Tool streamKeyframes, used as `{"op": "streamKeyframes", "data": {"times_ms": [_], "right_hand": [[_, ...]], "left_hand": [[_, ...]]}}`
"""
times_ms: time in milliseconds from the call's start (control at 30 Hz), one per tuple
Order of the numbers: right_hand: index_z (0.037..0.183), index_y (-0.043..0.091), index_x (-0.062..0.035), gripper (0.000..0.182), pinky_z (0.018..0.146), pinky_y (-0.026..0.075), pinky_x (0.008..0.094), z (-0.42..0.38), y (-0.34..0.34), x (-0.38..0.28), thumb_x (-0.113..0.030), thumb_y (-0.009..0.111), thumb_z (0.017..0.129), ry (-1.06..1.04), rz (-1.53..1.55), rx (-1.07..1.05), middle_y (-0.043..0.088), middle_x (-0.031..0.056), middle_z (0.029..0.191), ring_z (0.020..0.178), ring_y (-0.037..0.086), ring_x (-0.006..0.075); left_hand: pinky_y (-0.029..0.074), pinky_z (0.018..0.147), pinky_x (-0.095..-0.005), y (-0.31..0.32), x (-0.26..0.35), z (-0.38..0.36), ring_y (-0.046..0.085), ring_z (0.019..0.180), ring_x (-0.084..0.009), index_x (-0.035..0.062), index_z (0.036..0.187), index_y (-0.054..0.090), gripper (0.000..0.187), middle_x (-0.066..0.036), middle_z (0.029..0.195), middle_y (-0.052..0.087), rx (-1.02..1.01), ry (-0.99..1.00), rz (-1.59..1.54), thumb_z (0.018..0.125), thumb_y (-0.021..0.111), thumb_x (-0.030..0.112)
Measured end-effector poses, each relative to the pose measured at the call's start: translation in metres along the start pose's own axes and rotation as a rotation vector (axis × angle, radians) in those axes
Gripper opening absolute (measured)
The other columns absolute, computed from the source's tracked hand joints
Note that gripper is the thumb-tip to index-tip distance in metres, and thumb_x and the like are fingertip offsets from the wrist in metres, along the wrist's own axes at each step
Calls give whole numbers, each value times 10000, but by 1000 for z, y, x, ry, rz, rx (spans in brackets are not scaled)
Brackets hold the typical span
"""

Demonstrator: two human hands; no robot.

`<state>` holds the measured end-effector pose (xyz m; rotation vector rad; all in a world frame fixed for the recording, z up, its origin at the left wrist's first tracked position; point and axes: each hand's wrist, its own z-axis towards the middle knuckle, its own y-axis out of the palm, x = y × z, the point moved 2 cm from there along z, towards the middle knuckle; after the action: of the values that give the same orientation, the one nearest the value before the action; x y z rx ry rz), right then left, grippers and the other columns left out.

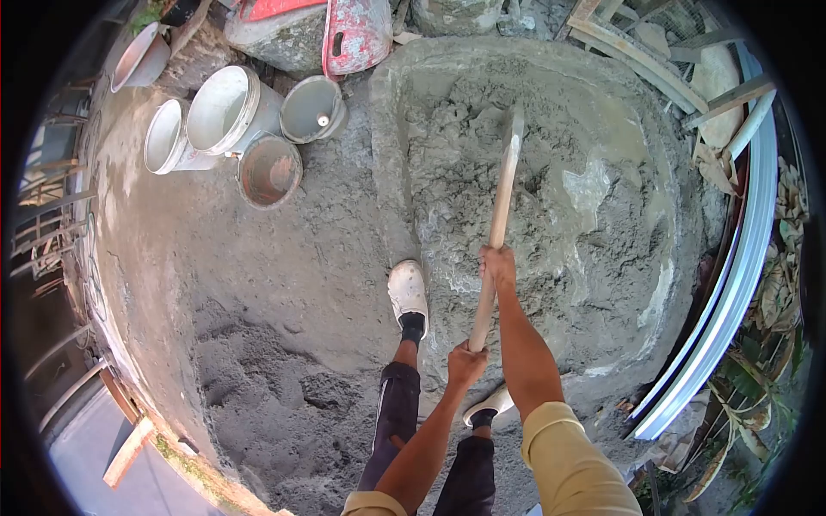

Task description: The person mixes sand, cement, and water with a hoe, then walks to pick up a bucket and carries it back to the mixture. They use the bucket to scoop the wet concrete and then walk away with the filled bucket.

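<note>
A long wooden-handled tool, which looks like a hoe [503, 193], slants up across the wet grey mortar [551, 284]. Its head lies sunk in the mix at the far end, mostly hidden, so its exact shape is hard to make out. My left hand [466, 365] is wrapped round the near end of the handle. Farther up the shaft, my right hand [499, 262] grips it with the arm stretched out. The mortar is lumpy around the tool's head, with pale watery patches to the right, inside a low raised rim [391, 163].
Several buckets [225, 112] stand at the upper left. A red-and-white plastic piece [357, 39] leans by rocks behind. Wooden boards [641, 64] and metal sheets [723, 344] border the right. Dark loose sand [284, 404] lies lower left. My shoe [407, 291] is beside the rim.
</note>
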<state>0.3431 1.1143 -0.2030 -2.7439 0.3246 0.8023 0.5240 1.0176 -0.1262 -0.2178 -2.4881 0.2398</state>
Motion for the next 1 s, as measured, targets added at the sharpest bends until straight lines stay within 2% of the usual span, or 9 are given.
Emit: {"op": "streamKeyframes", "data": {"times_ms": [67, 300, 367, 467, 633, 767, 833, 933, 1000], "right_hand": [[754, 529, 3, 49, 383, 391, 279, -24, -10, 35, -38, 539, 778, 38, 54, -19, 478, 42, 580, 438, 453, 131], [697, 509, -40, 78, 353, 392, 285, -137, -80, 98, -37, 575, 738, 126, 135, -23, 465, 27, 529, 392, 455, 132], [720, 492, -48, 104, 343, 388, 289, -171, -90, 105, -26, 594, 713, 149, 92, 11, 460, 26, 524, 381, 454, 130], [752, 485, -43, 134, 340, 389, 284, -195, -99, 94, -28, 611, 710, 101, 63, 6, 468, 30, 532, 385, 460, 127], [734, 490, -41, 116, 341, 385, 278, -131, -63, -15, -39, 604, 749, -185, 23, -19, 460, 26, 548, 377, 440, 123], [753, 529, -3, 89, 377, 393, 276, -35, -16, -91, -73, 581, 771, -244, -28, -15, 473, 29, 564, 420, 452, 125], [732, 533, -1, 94, 380, 397, 283, 4, -10, -81, -74, 575, 772, -157, -87, -31, 479, 35, 564, 424, 455, 133], [692, 541, 7, 96, 382, 402, 295, 4, -8, -37, -65, 561, 753, -3, -186, -34, 484, 47, 546, 416, 462, 144], [683, 547, 7, 89, 385, 404, 299, -24, -25, 9, -56, 548, 746, 127, -233, -14, 483, 47, 543, 417, 462, 148]], "left_hand": [[487, 594, -354, -8, -31, -29, 654, 627, -264, 11, 832, 647, 212, -166, 658, 631, -57, -107, -15, 733, 670, 197], [516, 638, -395, 6, -74, -152, 649, 760, -344, 7, 817, 651, 189, -211, 718, 635, -53, 64, -13, 723, 669, 170], [517, 628, -387, 29, -128, -182, 653, 732, -340, -1, 816, 646, 196, -196, 702, 635, -95, 72, 8, 718, 679, 165], [514, 615, -383, 30, -115, -197, 652, 710, -341, -10, 810, 640, 199, -194, 693, 631, -61, 194, -75, 722, 687, 163], [492, 594, -369, 34, -33, -96, 659, 646, -290, -17, 782, 640, 199, -187, 663, 626, -79, 91, -107, 751, 686, 175], [451, 528, -323, 8, 66, -5, 577, 554, -133, -13, 777, 640, 283, -85, 593, 613, -141, -71, -141, 790, 685, 266], [451, 528, -326, 10, 73, -1, 586, 555, -141, -8, 774, 642, 295, -92, 591, 612, -113, -70, -149, 795, 677, 284], [489, 575, -395, 18, 35, -21, 651, 620, -315, 1, 808, 643, 367, -152, 624, 631, 6, -62, -37, 780, 658, 367], [483, 572, -378, 15, -11, -56, 642, 600, -272, -1, 812, 648, 339, -141, 614, 624, -6, -106, 24, 777, 671, 335]]}}
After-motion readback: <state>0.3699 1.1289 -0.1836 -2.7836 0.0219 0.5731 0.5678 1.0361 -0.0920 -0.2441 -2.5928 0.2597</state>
